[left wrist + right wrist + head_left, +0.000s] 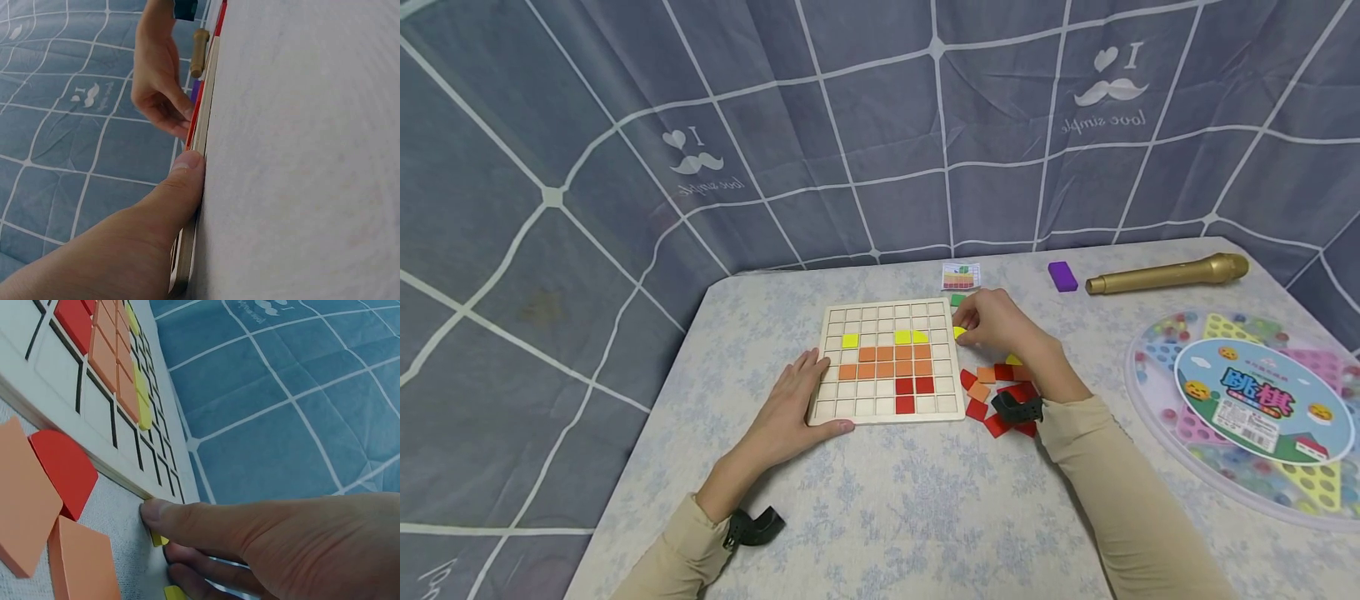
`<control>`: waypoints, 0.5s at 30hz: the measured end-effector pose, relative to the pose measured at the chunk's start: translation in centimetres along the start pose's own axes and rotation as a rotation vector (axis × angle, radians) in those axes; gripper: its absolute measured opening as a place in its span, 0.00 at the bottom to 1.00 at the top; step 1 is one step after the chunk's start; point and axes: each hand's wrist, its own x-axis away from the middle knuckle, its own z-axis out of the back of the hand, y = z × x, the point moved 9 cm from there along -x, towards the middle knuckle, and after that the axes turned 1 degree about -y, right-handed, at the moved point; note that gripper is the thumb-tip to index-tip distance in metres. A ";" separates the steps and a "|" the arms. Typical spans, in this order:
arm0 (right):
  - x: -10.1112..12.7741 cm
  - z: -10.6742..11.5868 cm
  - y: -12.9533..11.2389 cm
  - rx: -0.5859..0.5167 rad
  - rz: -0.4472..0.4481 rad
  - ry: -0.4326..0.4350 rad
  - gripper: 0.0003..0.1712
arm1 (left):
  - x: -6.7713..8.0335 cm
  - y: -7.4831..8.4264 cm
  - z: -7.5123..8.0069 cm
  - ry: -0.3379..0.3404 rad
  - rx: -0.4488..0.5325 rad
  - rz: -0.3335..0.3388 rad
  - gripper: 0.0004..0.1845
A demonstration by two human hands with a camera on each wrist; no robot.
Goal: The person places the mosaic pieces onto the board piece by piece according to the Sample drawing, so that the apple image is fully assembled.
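A wooden grid board (850, 408) lies in the middle of the table, holding orange, yellow and red tiles. My left hand (796, 398) rests flat at its left front corner, fingers straight, thumb (182, 178) pressed against the board's edge (201, 134). My right hand (964, 327) is at the board's right edge, fingers curled, pinching a small yellow piece (958, 332) on the tablecloth. The right wrist view shows that yellow piece (158, 539) under my fingertips (187, 522), just off the board (62, 387). A second yellow bit (175, 592) shows below.
Loose red and orange tiles (1000, 392) lie right of the board, under my right wrist. A pattern card (961, 275) and a green tile (958, 299) sit behind. A purple block (1063, 276), a gold microphone (1165, 273) and a round checkers box (1247, 408) are at the right.
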 end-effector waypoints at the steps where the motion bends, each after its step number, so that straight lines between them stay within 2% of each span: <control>1: 0.0 0.0 0.0 0.001 0.001 0.001 0.13 | 0.0 0.0 0.0 0.001 -0.001 0.000 0.60; 10: 0.0 0.1 0.1 -0.034 -0.013 0.013 0.13 | -0.1 0.1 0.1 0.005 -0.004 -0.004 0.60; 15: 0.1 0.1 0.0 -0.015 -0.009 0.013 0.09 | 0.0 0.0 0.0 0.004 -0.004 -0.006 0.60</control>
